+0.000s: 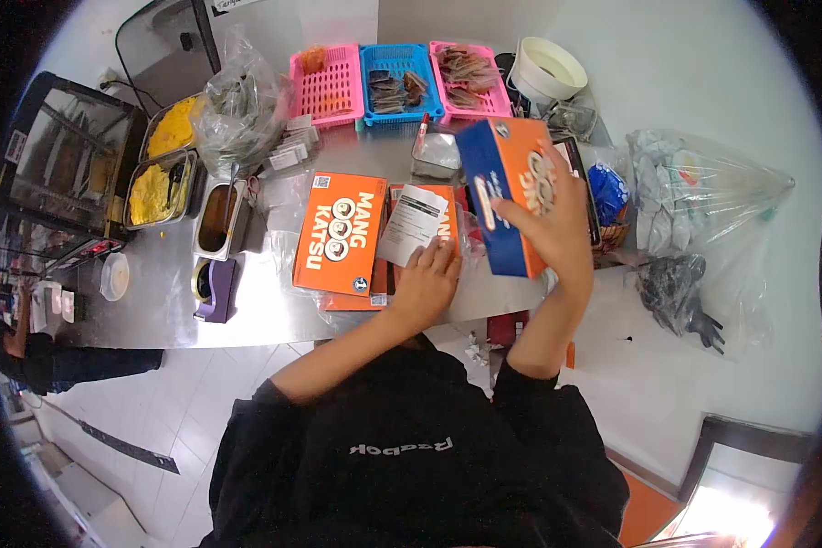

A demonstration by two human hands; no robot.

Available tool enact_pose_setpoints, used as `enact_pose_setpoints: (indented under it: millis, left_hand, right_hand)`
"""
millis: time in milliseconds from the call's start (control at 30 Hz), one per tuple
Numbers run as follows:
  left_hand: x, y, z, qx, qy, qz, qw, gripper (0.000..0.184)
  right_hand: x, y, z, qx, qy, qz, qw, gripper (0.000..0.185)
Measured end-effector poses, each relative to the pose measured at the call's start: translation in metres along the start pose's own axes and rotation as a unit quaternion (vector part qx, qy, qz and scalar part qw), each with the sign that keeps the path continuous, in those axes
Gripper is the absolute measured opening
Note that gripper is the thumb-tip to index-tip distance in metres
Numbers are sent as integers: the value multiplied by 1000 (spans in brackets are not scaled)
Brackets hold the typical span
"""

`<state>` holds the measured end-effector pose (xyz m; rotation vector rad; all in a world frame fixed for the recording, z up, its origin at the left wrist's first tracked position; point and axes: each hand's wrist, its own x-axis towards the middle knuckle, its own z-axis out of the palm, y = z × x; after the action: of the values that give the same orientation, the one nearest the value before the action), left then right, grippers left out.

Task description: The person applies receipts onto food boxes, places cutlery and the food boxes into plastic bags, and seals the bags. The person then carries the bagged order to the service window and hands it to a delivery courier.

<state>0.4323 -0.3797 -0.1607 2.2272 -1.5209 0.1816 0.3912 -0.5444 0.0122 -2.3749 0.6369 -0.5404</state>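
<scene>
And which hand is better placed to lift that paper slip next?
Probably the left hand: it is right at the near edge of the paper slip, while the right hand is occupied, holding an orange and blue box.

MANG KATSU branding on the boxes, front and center
The flat orange box left of middle reads "MANG KATSU" with a "#1" badge near its lower corner; the box under the slip shows just the start, "MAN". Slip's print is too tiny to read, and the raised orange-and-blue box on the right is too blurred and covered. Black shirt looks like "Reebok", upside down.
</scene>
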Motion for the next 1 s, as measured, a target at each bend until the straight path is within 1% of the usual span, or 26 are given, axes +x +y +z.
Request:
enact_pose_setpoints:
  millis: [100, 167, 267, 300, 400, 433, 533, 633, 700, 733, 800, 833, 900, 933, 967, 1000]
  left_hand:
    - [-2, 13, -12, -5, -20, -18, 1000, 38]
    - [-5, 15, -12, -23, -23, -6, 999, 39]
    - [-12, 19, -10, -37, -5, 11, 999, 39]
    - [-14, 21, -10, -40, 5, 16, 999, 39]
    - [-20, 29, -15, -71, 22, 22, 997, 42]
    - [-23, 29, -9, -27, -5, 35, 999, 45]
    - [-22, 35, 10, -39, -84, 18, 996, 45]
    - [-10, 41, 17, -231, -58, -34, 971, 46]
    - [-4, 45, 6, -325, -27, 4, 945, 45]
    - [-3, 46, 0, -371, -11, 23, 928, 45]
    - [-9, 48, -22, -392, -59, 59, 916, 44]
    - [-14, 47, -37, -402, -84, 76, 909, 43]
    - [-26, 36, -93, -498, -189, 63, 844, 43]
    - [-36, 21, -122, -486, -161, 41, 858, 38]
    - [-49, 4, -147, -474, -133, 20, 870, 33]
    - [-66, -6, -164, -418, 11, -159, 894, 21]
  right_hand:
    - [18, -9, 34, -39, -36, 44, 998, 91]
    - [25, -19, 60, -85, -58, 83, 991, 96]
    - [30, -12, 98, -171, -127, 86, 973, 103]
    - [30, -10, 109, -209, -166, 104, 958, 105]
    - [19, -5, 130, -224, -140, 97, 960, 104]
    - [15, -5, 132, -229, -149, 94, 957, 104]
    - [11, -12, 128, -240, -162, 82, 954, 103]
    - [-2, -19, 130, -246, -159, 64, 954, 103]
    - [-13, -19, 132, -244, -142, 40, 958, 99]
    - [-15, -17, 129, -223, -150, 28, 963, 96]
    - [-22, -8, 121, -179, -169, 6, 969, 90]
    - [-28, -3, 117, -151, -152, -25, 976, 72]
    - [-39, 23, 116, 37, -132, 21, 990, 63]
    - [-45, 33, 113, 131, -120, 45, 983, 59]
    - [-53, 39, 102, 123, -157, 46, 979, 56]
    - [-65, 44, 90, 114, -194, 47, 973, 53]
